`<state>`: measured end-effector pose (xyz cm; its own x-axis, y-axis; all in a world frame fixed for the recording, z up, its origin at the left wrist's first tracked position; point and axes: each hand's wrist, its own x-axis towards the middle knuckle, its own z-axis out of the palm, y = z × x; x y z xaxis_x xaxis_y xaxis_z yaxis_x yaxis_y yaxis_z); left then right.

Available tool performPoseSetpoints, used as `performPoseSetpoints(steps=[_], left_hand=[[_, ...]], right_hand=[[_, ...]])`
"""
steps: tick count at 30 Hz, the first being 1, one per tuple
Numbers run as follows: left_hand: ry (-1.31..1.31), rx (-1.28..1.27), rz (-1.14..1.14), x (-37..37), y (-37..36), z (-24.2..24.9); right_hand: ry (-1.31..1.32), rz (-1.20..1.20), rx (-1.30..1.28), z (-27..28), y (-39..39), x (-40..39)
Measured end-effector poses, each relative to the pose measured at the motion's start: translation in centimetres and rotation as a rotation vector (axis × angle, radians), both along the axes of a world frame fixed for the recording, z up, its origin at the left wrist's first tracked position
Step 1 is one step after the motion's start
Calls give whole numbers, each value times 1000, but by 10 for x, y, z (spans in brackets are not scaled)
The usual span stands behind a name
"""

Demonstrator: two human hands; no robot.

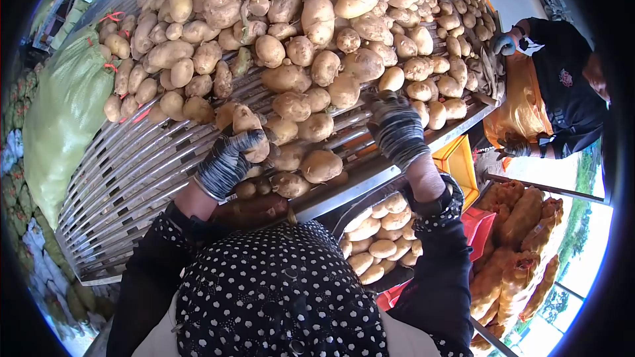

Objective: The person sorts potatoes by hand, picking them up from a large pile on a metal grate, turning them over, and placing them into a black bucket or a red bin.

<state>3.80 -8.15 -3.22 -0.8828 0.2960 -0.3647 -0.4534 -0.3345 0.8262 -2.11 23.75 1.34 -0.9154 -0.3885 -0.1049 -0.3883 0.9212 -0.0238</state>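
My left hand (pixel 228 164), in a grey striped glove, is wrapped round a knobbly potato (pixel 249 133) at the near edge of the potato pile. My right hand (pixel 397 127), gloved alike, reaches over the slatted metal table beside a pale potato (pixel 391 79); its fingertips are dark and blurred, so what they hold, if anything, cannot be made out. Between my hands lie several loose potatoes (pixel 321 166). Many more potatoes (pixel 357 0) cover the far part of the slatted table (pixel 126 178).
A basket of potatoes (pixel 382 248) stands below my right forearm. Beyond are a yellow crate (pixel 458 166), a red crate (pixel 477 228) and filled net sacks (pixel 519 264). A green sack (pixel 63 119) leans at the left. A gloved person (pixel 562 86) stands at the right with an orange bag (pixel 521 102).
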Motion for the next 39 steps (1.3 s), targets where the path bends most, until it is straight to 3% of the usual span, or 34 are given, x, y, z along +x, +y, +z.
performPoseSetpoints(steps=[1,2,3,4,6,8,9,11,13,15,17,20,22,25,27,29,30,31,32,33,35,37,38,39], left_hand=[[77,-80,-25,-1,4,3],[-40,20,33,-4,12,21],[-157,116,88,-5,16,32],[-150,106,77,-4,16,32],[-150,20,153,0,16,24],[-121,106,77,0,8,17],[-104,197,18,-1,4,13],[-100,168,-4,-2,-1,7],[-13,280,-75,-7,-4,0],[-4,256,-100,-10,-3,16],[-19,280,-77,-8,0,17],[-81,294,-59,-2,-6,13],[-34,368,-145,6,-15,9],[-32,440,-211,26,-22,5],[-150,619,-300,31,-20,5],[-103,737,-399,41,-11,15],[-314,742,-220,48,-3,29],[-535,730,-71,55,15,35],[-7,327,-276,58,19,3],[13,352,-506,73,35,36],[653,-175,-757,94,62,55],[807,-287,-967,114,72,67],[805,-256,-1074,116,81,73],[439,-248,-1168,114,82,70]], right_hand=[[-98,39,-173,-11,-11,-3],[-323,-36,-217,3,-35,-7],[-329,-30,-278,-3,-48,-10],[-307,-41,-275,-28,-54,-17],[-321,-110,-298,-22,-70,-17],[-419,-148,-306,-7,-73,-15],[-407,-162,-307,-14,-68,-11],[-376,-188,-545,-35,-58,2],[-343,-292,-556,-57,-52,13],[-325,-354,-896,-97,-46,14],[-702,-728,-1206,-55,-52,19],[-647,-709,-1268,-38,-52,34],[-693,-692,-1524,-25,-52,51],[-714,-754,-1545,-23,-48,69],[-395,-784,-1265,-41,-49,82],[-395,-807,-1432,-12,-62,120],[-451,-813,-1580,14,-75,142],[-280,-524,-1823,12,-91,167],[-412,-605,-1763,27,-102,191],[-220,-491,-1695,14,-114,206],[41,-729,-1447,-3,-111,237],[-119,-834,-1914,-3,-91,280],[-91,-949,-1964,5,-85,306],[-36,-942,-2034,-12,-78,330]])
